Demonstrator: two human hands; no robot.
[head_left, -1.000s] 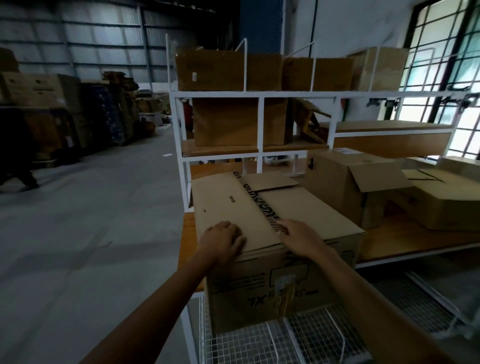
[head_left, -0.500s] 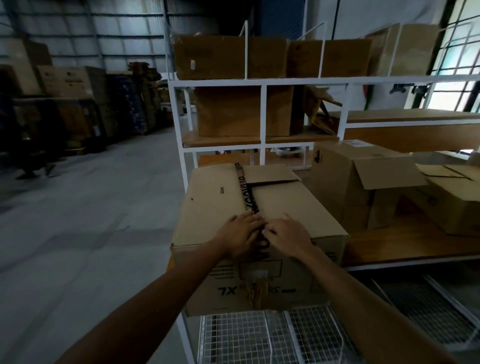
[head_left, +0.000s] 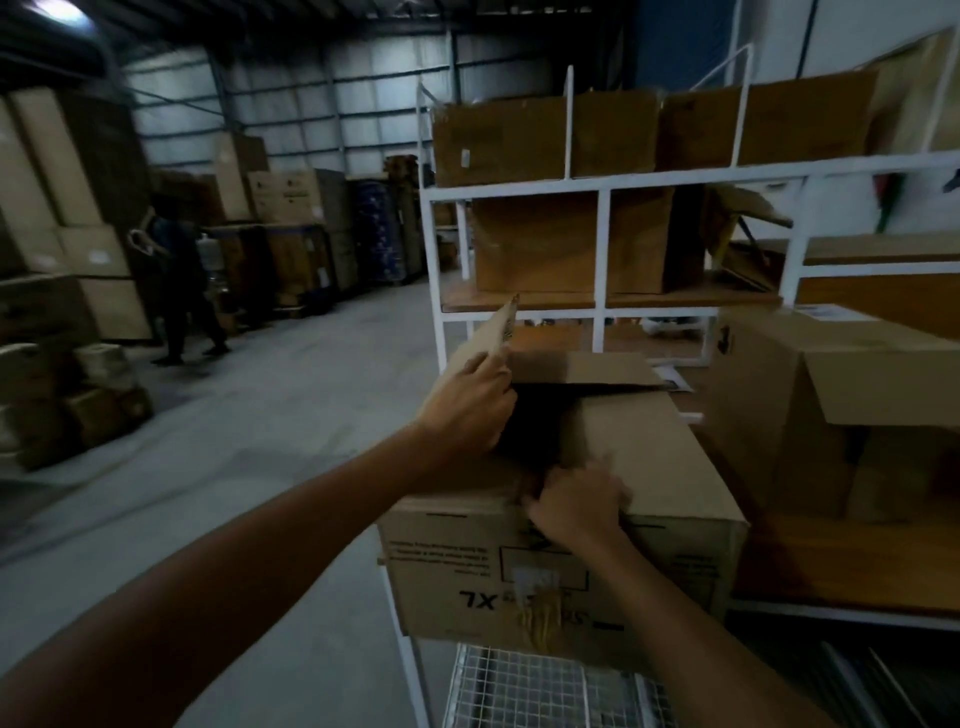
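A large cardboard box (head_left: 675, 561) marked "XL" stands on the wooden shelf at the front of a white metal rack (head_left: 597, 249). My left hand (head_left: 470, 405) grips the box's left top flap (head_left: 498, 332) and holds it lifted upright, so a dark opening shows beneath. My right hand (head_left: 574, 506) curls over the near edge of the right top flap (head_left: 649, 447), which still lies flat. Frayed tape hangs down the box's front face.
An open-flapped box (head_left: 810, 405) stands right beside it on the same shelf. More boxes (head_left: 566, 244) fill the upper shelves. A wire mesh shelf (head_left: 540, 691) lies below. A person (head_left: 179, 286) stands at the far left among stacked cartons across a bare concrete floor.
Both hands lay together on the taped centre seam; now the seam is parted, my left hand has raised the left flap, and my right hand has slid to the right flap's near edge.
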